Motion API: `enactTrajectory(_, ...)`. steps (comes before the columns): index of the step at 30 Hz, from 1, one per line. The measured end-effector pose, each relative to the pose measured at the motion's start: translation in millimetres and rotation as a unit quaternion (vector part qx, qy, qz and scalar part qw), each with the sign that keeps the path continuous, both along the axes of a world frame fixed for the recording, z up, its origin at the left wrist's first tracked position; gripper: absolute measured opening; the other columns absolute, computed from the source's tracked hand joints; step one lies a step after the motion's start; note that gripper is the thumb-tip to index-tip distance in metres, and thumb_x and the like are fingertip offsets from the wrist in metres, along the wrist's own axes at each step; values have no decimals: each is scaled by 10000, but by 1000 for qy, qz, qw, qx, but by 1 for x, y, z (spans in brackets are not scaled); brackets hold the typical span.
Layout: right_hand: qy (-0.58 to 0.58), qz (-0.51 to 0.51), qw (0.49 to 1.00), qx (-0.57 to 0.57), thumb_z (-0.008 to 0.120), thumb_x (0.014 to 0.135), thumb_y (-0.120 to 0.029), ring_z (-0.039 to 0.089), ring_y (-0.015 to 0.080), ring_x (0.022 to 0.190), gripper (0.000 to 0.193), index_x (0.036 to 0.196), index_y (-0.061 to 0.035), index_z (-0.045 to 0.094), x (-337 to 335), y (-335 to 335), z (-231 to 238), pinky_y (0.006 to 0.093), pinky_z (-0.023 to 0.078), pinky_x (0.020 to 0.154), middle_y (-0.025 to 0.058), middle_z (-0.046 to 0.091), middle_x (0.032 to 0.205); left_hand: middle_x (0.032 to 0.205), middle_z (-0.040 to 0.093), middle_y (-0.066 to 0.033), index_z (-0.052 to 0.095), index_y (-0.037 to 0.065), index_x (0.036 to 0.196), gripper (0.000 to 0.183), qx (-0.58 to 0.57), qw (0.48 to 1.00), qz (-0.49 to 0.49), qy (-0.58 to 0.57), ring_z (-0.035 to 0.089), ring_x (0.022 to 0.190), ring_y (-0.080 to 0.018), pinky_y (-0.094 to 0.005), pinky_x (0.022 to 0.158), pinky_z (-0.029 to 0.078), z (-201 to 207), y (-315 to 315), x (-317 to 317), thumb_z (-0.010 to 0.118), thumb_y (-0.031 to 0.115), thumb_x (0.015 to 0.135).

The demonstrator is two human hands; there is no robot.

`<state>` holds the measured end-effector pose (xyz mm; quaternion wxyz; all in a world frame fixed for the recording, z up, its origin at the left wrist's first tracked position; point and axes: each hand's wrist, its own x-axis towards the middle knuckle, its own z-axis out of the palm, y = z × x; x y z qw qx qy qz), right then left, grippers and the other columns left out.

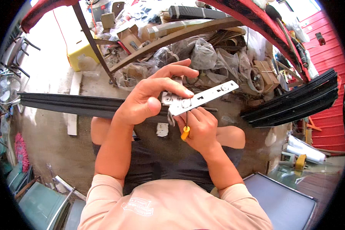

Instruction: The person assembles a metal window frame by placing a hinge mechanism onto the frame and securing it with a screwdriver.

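My right hand [201, 126] is closed around the underside of a silver metal plate [207, 97] with slots and round fittings, tilted up to the right. A screwdriver [185, 133] with a yellow handle is in the same hand, its shaft running up to the plate. Over the plate's left end is my left hand [147, 94], its fingers stretched out and thumb apart. Its index fingertip touches the plate beside a round fitting. Smaller metal parts [168, 99] show beneath the left fingers, partly hidden.
Behind my hands a long black metal strip [69, 104] lies across. More black strips [291, 101] stand at right. A brown metal frame [172, 40] crosses ahead, before plastic bags and cardboard. A yellow container [84, 55] stands far left; a glass panel [281, 203] lies near right.
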<state>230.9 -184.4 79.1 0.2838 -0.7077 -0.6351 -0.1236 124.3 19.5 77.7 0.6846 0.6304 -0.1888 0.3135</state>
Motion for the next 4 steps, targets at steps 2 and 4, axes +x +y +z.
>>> enactTrajectory(2, -22, -8, 1000, -5, 838, 831, -158, 632, 275, 657, 156, 918, -97, 724, 5, -6, -1, 397, 504, 601, 58, 604, 715, 1573, 547, -219, 835, 117, 1136, 663, -27, 1000, -11, -9, 290, 1607, -380, -560, 1281, 202, 3, -7, 1, 607, 723, 991)
enactTrajectory(4, -55, -9, 998, -2, 844, 817, -163, 644, 284, 669, 173, 922, -94, 725, 13, -11, -3, 397, 508, 609, 65, 631, 735, 1633, 489, -208, 843, 129, 1111, 599, -37, 999, -18, -15, 245, 1628, -385, -569, 1289, 176, 1, -14, 3, 608, 673, 1021)
